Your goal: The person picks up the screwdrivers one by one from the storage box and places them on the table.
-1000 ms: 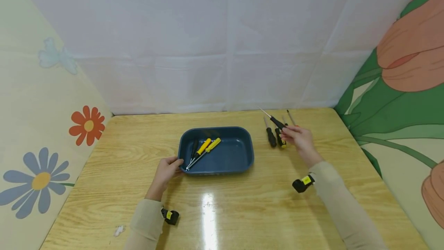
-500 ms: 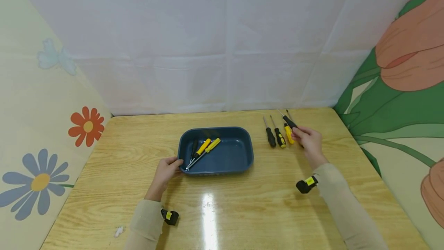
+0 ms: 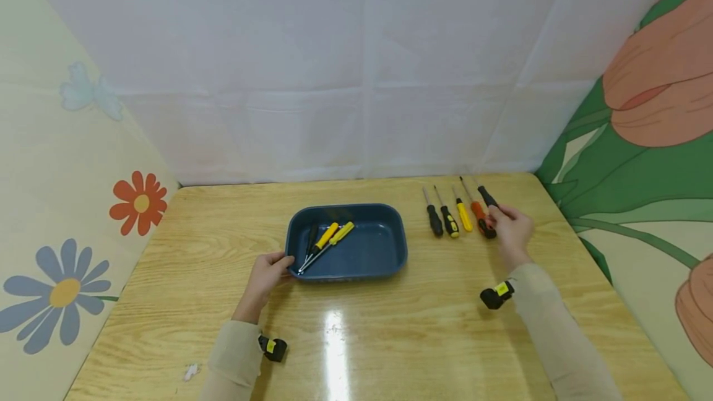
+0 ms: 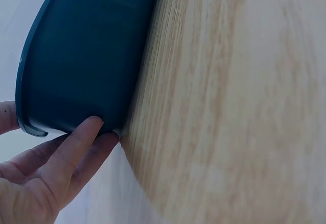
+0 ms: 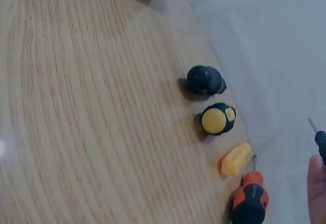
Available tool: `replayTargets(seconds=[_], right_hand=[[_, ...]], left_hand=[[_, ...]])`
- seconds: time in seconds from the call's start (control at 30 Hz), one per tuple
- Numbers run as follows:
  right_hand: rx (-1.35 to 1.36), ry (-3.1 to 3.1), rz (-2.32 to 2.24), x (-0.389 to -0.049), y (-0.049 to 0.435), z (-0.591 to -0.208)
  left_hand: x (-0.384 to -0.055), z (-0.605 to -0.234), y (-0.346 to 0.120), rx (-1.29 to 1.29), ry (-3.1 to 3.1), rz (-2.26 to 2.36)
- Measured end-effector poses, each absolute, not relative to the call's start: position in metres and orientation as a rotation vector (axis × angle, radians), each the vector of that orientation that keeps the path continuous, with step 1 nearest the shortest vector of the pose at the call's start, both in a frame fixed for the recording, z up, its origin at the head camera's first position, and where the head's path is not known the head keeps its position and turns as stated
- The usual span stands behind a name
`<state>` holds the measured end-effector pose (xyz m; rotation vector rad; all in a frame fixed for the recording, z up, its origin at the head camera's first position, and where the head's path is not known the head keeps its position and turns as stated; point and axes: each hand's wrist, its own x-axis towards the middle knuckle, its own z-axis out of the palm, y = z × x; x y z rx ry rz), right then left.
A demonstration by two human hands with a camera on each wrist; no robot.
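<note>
My right hand (image 3: pixel 512 232) pinches a black-handled screwdriver (image 3: pixel 488 196), its shaft pointing to the back. Just left of it lie a red-and-black screwdriver (image 3: pixel 479 210), a yellow screwdriver (image 3: pixel 464 215), a black-and-yellow screwdriver (image 3: pixel 449 221) and a black screwdriver (image 3: pixel 435 221), side by side in a row. In the right wrist view only part of the hand (image 5: pixel 317 191) and the held screwdriver (image 5: pixel 321 141) show at the edge. My left hand (image 3: pixel 266 280) grips the near left corner of a dark blue tray (image 3: pixel 370 276), thumb over the rim, fingers against the outer wall (image 4: pixel 86 56).
Inside the tray, at its left, lie a black screwdriver (image 3: pixel 312 239), a yellow-and-black screwdriver (image 3: pixel 327 236) and a yellow screwdriver (image 3: pixel 342 232). The wooden table (image 3: pixel 412 333) ends at a white cloth (image 3: pixel 312 129) behind. Patterned panels (image 3: pixel 657 197) stand at both sides.
My right hand has carried the black-handled screwdriver to the right, past the row, uncovering the yellow and red-and-black screwdrivers. The left hand and the tray have stayed in place.
</note>
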<state>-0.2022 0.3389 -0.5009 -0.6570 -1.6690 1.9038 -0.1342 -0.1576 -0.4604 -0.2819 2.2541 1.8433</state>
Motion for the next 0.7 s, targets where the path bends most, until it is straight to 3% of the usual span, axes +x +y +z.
replayTargets(seconds=[0.27, 0.7], right_hand=[[-0.817, -1.655, 1.872, -0.182, 0.324, -0.455], [-0.979, -1.631, 1.856, -0.184, 0.333, -0.454]], left_hand=[[-0.134, -0.461, -0.157, -0.294, 2.26, 1.838], [-0.135, -0.462, -0.158, -0.287, 2.249, 1.853]])
